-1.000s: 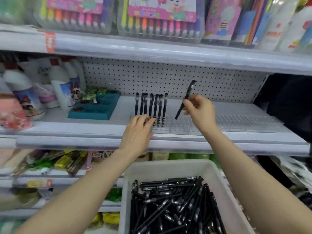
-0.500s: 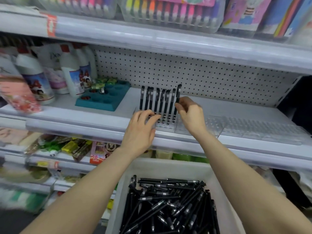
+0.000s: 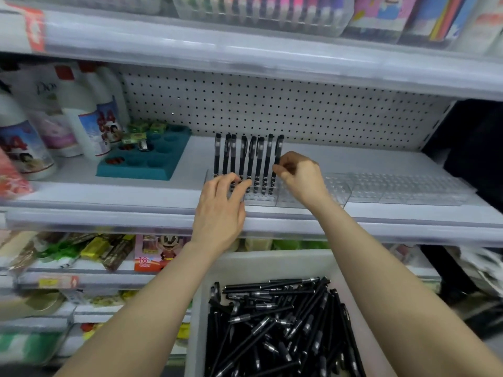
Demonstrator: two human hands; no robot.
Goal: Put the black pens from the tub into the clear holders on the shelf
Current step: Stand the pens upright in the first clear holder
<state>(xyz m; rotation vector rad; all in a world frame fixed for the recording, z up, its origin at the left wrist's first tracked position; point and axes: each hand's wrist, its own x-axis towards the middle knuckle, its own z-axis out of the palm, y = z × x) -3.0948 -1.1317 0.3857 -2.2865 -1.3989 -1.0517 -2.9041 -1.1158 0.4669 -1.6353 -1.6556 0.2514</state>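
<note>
Several black pens (image 3: 246, 159) stand upright in the leftmost clear holder (image 3: 258, 196) on the middle shelf. My right hand (image 3: 300, 176) pinches the rightmost pen (image 3: 278, 155), which stands in the holder nearly upright. My left hand (image 3: 221, 205) rests with spread fingers on the front left of that holder, touching it below the pens. A white tub (image 3: 261, 261) full of loose black pens (image 3: 275, 327) sits below between my forearms.
More clear holders (image 3: 402, 186) run along the shelf to the right, without pens. A teal tray (image 3: 147, 159) with small items and white bottles (image 3: 89, 118) stand at the left. A pegboard wall backs the shelf. Marker packs fill the shelf above.
My right hand brought a tilted pen down from above the holder and set it upright at the right end of the row. My left hand stayed on the holder.
</note>
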